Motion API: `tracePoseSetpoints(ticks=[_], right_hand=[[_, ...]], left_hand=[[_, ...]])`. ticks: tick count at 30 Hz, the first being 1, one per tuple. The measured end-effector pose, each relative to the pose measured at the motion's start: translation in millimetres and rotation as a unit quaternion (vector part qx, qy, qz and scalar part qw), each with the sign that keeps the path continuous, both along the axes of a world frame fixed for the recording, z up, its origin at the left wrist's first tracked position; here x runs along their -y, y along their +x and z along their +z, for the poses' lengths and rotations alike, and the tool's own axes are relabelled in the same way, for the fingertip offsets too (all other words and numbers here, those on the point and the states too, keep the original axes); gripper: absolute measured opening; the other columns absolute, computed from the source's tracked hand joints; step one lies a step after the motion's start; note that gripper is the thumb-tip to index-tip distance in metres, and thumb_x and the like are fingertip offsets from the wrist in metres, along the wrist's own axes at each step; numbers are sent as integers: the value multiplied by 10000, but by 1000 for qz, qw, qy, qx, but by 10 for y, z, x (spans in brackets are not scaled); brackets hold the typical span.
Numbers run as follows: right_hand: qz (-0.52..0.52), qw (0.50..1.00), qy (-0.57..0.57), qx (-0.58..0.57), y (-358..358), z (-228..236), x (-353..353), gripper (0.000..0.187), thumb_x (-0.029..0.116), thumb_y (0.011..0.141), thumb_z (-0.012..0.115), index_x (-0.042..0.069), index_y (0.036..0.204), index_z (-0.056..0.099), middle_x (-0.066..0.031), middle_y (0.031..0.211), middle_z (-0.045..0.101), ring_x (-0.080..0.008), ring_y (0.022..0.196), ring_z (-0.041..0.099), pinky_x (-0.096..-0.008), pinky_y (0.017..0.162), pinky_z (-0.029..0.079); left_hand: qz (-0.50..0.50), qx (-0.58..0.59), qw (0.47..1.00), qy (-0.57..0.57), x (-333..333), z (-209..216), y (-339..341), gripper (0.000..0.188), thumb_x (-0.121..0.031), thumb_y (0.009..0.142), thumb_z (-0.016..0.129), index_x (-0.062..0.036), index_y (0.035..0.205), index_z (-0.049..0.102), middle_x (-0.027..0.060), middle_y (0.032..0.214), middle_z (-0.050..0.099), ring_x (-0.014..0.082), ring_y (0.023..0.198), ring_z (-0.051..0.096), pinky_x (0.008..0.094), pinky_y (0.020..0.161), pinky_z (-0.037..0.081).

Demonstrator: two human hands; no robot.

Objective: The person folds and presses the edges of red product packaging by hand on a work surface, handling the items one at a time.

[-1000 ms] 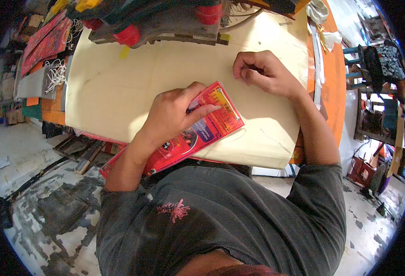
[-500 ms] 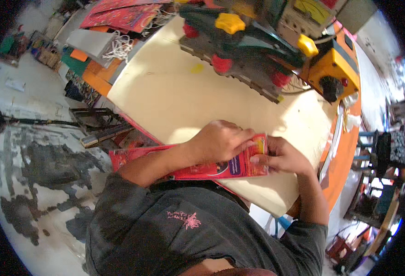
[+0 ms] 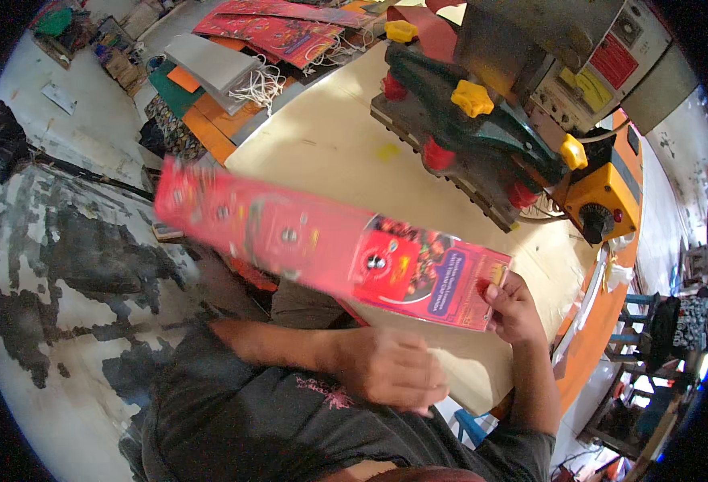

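Observation:
A long red printed plastic strip (image 3: 418, 261) stretches across the front of the cream tabletop, its left part smeared by motion and out past the table edge. My right hand (image 3: 518, 309) pinches the strip's right end, thumb on top and fingers underneath. Below the strip, apart from it and close to my shirt, my left hand (image 3: 390, 369) is curled closed and slightly blurred. Nothing shows in its fingers.
A heat-press-like machine with a dark green arm (image 3: 482, 120), yellow knobs and a yellow control box (image 3: 603, 205) stands at the back right. At the back left lie red printed sheets (image 3: 281, 36) with white strings and a grey packet (image 3: 209, 68).
The strip has swung up and away from my body at its left end, tilting across the table. My left hand has let go of it and drawn back toward me; my right hand keeps its end.

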State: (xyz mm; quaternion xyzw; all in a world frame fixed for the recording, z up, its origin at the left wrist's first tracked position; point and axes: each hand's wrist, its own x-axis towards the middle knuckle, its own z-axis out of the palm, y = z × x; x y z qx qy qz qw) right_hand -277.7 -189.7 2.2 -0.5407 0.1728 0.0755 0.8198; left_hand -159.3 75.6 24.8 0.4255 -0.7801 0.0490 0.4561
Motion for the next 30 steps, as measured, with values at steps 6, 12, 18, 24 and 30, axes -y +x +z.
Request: tracePoseSetpoints(ticks=[6,12,18,24,30], right_hand=[[43,993,91,56,-35,69,-43,449,296,1005,794,-26,1283,651,-118,872,765,-209,699,753,-317,571,581],[116,989,54,70,27,-16,-132,364,178,1029,760,-53,1288,649,-162,987,785,-269,814,794,-367,699,659],[181,981,-29,59,36,-58,-189,470,214,1042,761,-36,1414,622,-164,1183,762,-251,1072,754,-387,923,622],[233,970,-8,68,161,45,-258,576,218,1058,750,-3,1544,537,-162,1365,701,-232,1263,655,-391,1063,550],[253,962,-65,84,150,35,-236,542,215,1077,725,5,1542,543,-147,1359,711,-215,1255,656,-382,1063,547]], left_hand=[[78,-179,956,217,-120,-503,81,482,-519,984,766,-45,1073,741,62,984,737,283,874,731,396,781,591],[75,-593,800,48,-142,-474,72,862,-452,1056,741,30,1612,291,171,1523,554,227,1412,557,388,1169,465],[216,-611,756,90,-268,-425,145,523,-81,1101,615,17,1568,402,118,1441,607,189,1306,605,361,1109,504],[310,-572,756,-74,-353,-81,931,441,-104,1089,639,10,1499,522,75,1402,626,130,1236,609,332,1044,525],[319,-501,793,-134,-443,870,2278,355,-201,1072,682,-10,1358,593,104,1117,754,177,785,700,318,651,544]])
